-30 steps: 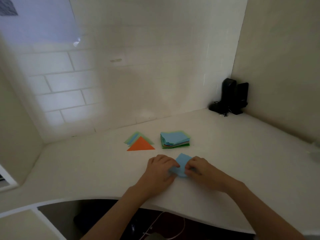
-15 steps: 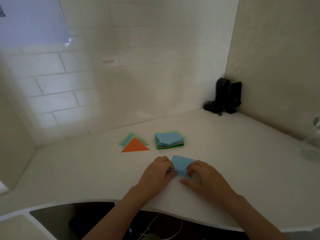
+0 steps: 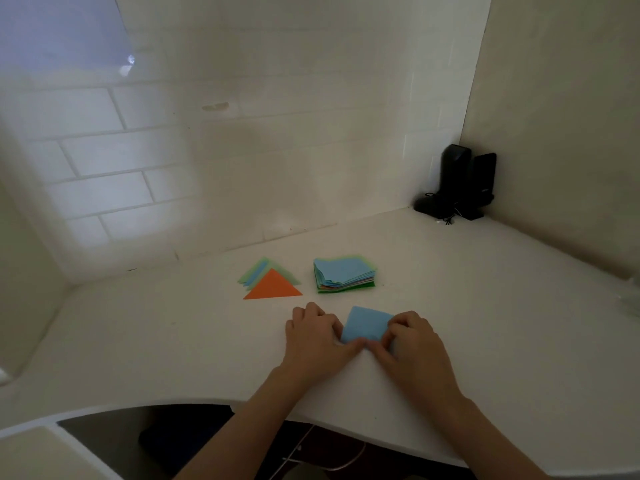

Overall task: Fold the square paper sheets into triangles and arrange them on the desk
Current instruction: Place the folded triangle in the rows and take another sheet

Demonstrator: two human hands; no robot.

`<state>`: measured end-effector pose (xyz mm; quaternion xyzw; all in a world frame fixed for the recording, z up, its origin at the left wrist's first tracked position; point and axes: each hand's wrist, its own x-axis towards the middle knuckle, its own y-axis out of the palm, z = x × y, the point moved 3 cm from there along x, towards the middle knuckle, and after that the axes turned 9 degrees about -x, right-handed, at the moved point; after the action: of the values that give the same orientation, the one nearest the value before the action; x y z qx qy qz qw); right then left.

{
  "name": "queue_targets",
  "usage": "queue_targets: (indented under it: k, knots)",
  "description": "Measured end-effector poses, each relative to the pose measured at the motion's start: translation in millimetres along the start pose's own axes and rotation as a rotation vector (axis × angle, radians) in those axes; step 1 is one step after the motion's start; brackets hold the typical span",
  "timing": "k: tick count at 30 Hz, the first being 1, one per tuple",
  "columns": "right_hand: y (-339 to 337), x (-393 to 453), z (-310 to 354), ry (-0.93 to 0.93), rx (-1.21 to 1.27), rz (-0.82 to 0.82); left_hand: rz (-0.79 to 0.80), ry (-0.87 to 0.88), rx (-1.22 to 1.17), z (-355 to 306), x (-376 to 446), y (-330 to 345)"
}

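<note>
A white desk point(image 3: 485, 323) with a curved front edge fills the lower half of the frame. Just above centre lies a small pile of folded triangles point(image 3: 269, 282), an orange one on top with pale green and blue ones showing behind it. Just to its right sits a stack of square sheets point(image 3: 344, 274), blue on top, green at the bottom. Below that stack a single blue sheet point(image 3: 365, 323) lies on the desk. In the upper right corner stand two black speakers point(image 3: 464, 183).
</note>
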<state>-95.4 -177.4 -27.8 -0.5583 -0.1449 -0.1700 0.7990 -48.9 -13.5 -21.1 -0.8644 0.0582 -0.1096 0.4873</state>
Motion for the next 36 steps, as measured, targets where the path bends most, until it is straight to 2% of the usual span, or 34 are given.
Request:
queue_targets:
  k: [6,10,16,18,20,24,31,34,36]
  knots:
    - [-12,10,-3,0.138,-0.071,0.208,0.068,-0.038,-0.121,8,10,-7]
    - [-16,16,-9,0.158,-0.029,0.342,0.097,-0.032,-0.198,10,11,-11]
    - [-18,19,-13,0.18,0.018,0.449,0.051,0.013,-0.233,3,7,-11]
    - [-17,18,-15,0.207,0.035,0.447,-0.009,0.144,-0.249,-8,-1,-5]
    - [-18,16,-15,0.243,0.082,0.376,-0.005,0.277,-0.233,-20,-13,2]
    - [-26,9,-16,0.306,0.135,0.313,-0.114,0.414,-0.074,-34,-29,12]
    - [-40,0,-12,0.289,0.231,0.382,-0.203,0.392,0.157,-50,-39,10]
    - [-46,0,-7,0.25,0.316,0.368,-0.233,0.421,0.154,-48,-37,10]
    - [-47,2,-3,0.168,0.256,0.325,-0.241,0.447,0.128,-42,-36,8]
